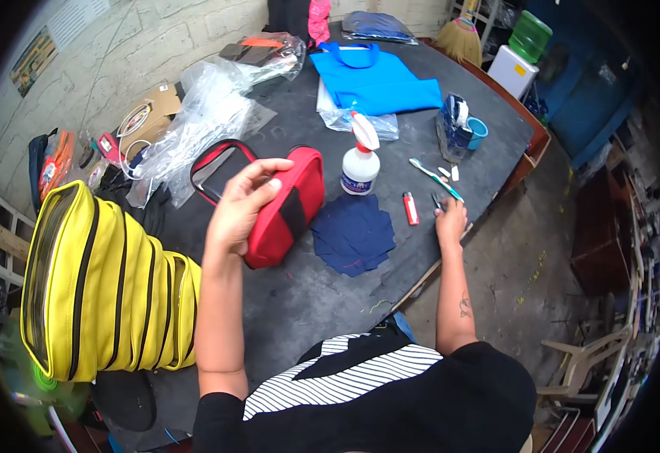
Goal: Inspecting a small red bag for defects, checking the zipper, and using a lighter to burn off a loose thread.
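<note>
My left hand is closed round the upper edge of a red zip case with a black band, holding it tilted on its side. An open lid with a clear window and red trim lies behind it. At the table's right edge my right hand has its fingers closed on a small dark tool, too small to name surely. Close by are a red lighter, a toothbrush and small white pieces. Dark blue cloth pieces lie in a pile between my hands, below a white spray bottle.
Several yellow cases with black zips stand nested at the left. Clear plastic bags and a blue tote bag lie towards the back. A clear container and a blue cup stand at the right, near the table's edge.
</note>
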### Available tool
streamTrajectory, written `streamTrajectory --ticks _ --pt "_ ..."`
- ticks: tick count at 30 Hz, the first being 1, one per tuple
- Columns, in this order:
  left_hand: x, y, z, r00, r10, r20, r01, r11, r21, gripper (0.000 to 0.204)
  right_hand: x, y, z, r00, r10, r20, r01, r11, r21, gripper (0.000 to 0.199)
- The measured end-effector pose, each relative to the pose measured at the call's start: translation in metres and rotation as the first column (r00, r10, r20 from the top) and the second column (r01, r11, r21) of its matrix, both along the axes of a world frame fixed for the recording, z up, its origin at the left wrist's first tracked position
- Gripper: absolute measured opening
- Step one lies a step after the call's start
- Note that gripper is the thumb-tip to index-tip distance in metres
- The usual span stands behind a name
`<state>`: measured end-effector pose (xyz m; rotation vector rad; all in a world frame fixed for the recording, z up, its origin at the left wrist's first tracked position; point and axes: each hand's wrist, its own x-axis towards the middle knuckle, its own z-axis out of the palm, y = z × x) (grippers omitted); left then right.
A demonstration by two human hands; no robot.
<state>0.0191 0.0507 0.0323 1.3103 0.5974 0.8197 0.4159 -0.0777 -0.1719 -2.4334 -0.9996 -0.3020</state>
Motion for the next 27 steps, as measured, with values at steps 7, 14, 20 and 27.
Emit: streamTrajectory --ticks 7,14,20,27 --pt "0.023 -0.012 -0.002 0.994 -0.047 0.094 0.064 0.982 -0.179 0.028 -0.084 0.026 0.074 0.843 0.518 -0.142 -0.364 0.745 0.558 0.028" --pt "0.017 -0.009 -0.006 0.992 -0.067 0.105 0.083 0.985 -0.154 0.029 -0.198 0.032 0.172 0.601 0.792 0.111 -0.73 0.487 0.479 0.038" --pt "0.016 -0.01 -0.007 0.988 -0.06 0.139 0.084 0.981 -0.173 0.028 -0.208 0.035 0.184 0.592 0.776 0.217 -0.764 0.454 0.459 0.038" --pt "0.015 -0.009 -0.011 0.988 -0.056 0.143 0.079 0.984 -0.158 0.028 -0.211 0.038 0.185 0.592 0.769 0.244 -0.771 0.45 0.451 0.038"
